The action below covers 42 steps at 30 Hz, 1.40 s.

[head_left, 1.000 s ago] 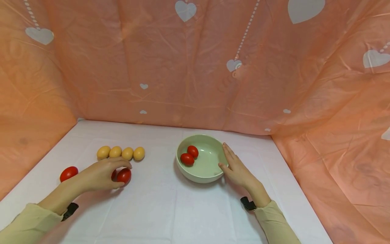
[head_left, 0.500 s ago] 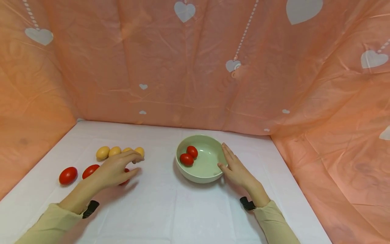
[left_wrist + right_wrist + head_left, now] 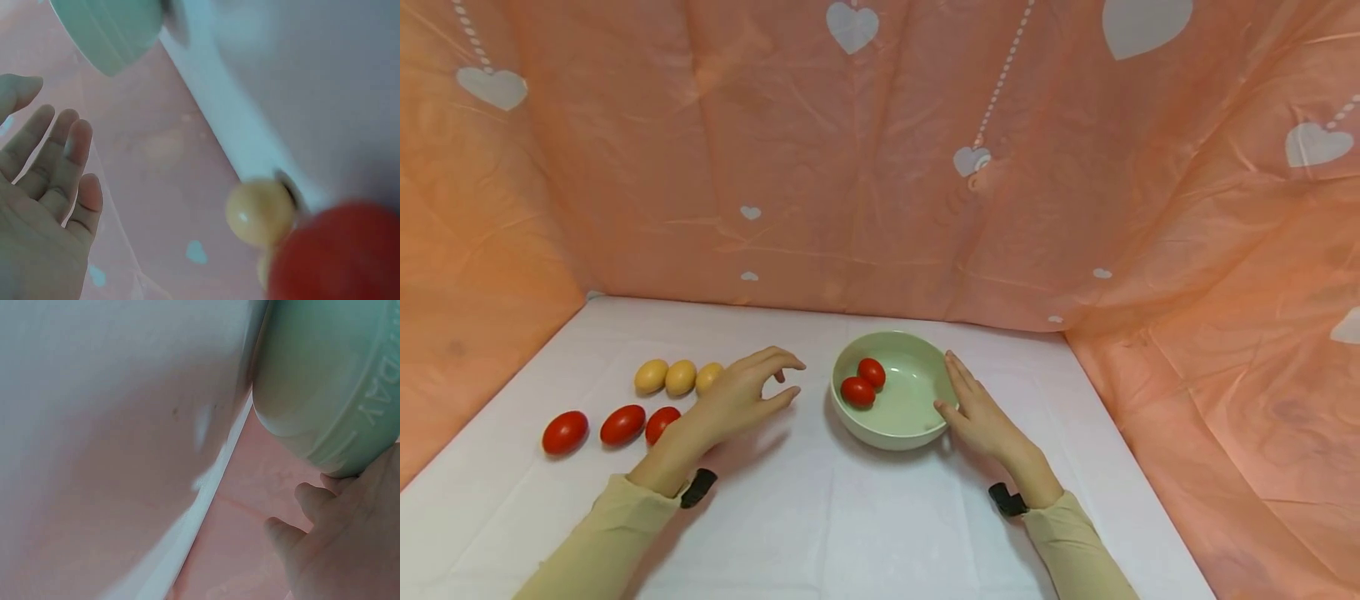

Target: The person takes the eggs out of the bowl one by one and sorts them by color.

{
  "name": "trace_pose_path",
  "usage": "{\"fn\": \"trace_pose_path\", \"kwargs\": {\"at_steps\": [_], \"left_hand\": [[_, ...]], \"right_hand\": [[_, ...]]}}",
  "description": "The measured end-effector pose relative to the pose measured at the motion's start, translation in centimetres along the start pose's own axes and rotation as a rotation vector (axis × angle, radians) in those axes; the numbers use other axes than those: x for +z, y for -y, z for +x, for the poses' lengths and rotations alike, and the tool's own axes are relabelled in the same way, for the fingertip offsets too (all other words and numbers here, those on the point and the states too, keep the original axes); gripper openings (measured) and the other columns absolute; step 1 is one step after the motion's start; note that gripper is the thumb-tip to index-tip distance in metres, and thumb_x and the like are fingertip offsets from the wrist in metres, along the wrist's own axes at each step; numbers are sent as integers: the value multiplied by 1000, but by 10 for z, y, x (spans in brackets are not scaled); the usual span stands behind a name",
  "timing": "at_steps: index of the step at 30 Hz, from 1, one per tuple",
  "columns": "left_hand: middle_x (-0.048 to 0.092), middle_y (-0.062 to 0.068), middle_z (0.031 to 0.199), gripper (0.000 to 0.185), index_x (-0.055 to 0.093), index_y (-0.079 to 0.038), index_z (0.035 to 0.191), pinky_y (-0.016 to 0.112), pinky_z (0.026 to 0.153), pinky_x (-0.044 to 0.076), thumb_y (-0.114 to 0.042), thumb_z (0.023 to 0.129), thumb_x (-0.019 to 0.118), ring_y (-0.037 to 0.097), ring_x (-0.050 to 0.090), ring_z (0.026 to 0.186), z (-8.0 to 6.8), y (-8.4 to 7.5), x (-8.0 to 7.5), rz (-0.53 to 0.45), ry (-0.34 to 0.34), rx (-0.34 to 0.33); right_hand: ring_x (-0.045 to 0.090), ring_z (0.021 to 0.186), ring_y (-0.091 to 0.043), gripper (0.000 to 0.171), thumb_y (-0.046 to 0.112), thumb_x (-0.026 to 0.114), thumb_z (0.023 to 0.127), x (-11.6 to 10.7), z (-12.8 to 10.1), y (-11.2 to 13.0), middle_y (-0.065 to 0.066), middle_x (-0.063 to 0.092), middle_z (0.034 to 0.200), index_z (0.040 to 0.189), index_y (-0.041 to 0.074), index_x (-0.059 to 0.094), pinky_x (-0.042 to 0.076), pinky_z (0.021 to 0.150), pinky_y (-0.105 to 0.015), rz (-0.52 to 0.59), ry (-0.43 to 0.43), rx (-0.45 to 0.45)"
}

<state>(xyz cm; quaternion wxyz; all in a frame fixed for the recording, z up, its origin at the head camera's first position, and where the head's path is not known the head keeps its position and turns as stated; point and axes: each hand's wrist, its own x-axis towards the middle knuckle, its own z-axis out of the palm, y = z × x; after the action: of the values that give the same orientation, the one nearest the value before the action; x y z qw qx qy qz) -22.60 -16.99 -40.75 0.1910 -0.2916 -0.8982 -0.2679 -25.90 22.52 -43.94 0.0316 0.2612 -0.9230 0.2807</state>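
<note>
My left hand (image 3: 737, 400) hovers over the table left of the green bowl (image 3: 891, 440), thumb and fingers spread, holding nothing; the left wrist view shows the palm bare. Behind the forearm lies a row of glossy red egg-shaped pieces (image 3: 622, 425), partly hidden by the hand. Farther back stands a row of yellow egg-shaped pieces (image 3: 681, 377), whose right end the hand covers. My right hand (image 3: 988, 423) rests its fingers against the bowl's right side. Two red egg-shaped pieces (image 3: 858, 392) touch each other inside the bowl, toward its left. Raised lettering shows on the bowl (image 3: 331, 387).
A white cloth (image 3: 880, 525) covers the table. Peach-coloured curtains (image 3: 820, 167) with pale hearts enclose it at the back and both sides. Black wrist mounts (image 3: 698, 488) sit at both sleeves.
My left hand has let go of the red egg-shaped piece at the row's right end and moved right toward the bowl. My right hand stays at the bowl's side.
</note>
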Motion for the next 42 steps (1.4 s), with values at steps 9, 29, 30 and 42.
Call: {"fn": "trace_pose_path", "kwargs": {"at_steps": [9,29,30,42], "left_hand": [[69,3,119,30,71,-7,121,39,81,55,-13,92,77,19,65,95,36,-14,18,-58,-13,20],[63,12,130,42,67,-2,129,45,102,53,-21,93,78,29,63,117,106,-35,58,42,286,-46],[63,12,130,42,67,-3,129,46,103,53,-21,93,78,30,62,119,108,-35,60,59,300,-46],[65,14,121,44,68,-5,124,47,88,58,-34,93,78,32,65,111,122,-46,86,280,371,-113]], "right_hand": [[15,158,-38,78,32,53,107,1,0,0,-15,11,173,165,0,11,16,124,-62,-28,-7,-14],[15,157,-42,79,32,54,106,-2,0,3,-17,13,173,165,0,13,17,124,-60,-50,-10,-8],[15,157,-42,79,32,54,106,-1,0,3,-16,12,173,165,0,13,16,124,-60,-50,-10,-8],[17,156,-43,79,30,56,105,-1,1,2,-16,14,173,164,-1,14,18,124,-59,-49,-16,-17]]}}
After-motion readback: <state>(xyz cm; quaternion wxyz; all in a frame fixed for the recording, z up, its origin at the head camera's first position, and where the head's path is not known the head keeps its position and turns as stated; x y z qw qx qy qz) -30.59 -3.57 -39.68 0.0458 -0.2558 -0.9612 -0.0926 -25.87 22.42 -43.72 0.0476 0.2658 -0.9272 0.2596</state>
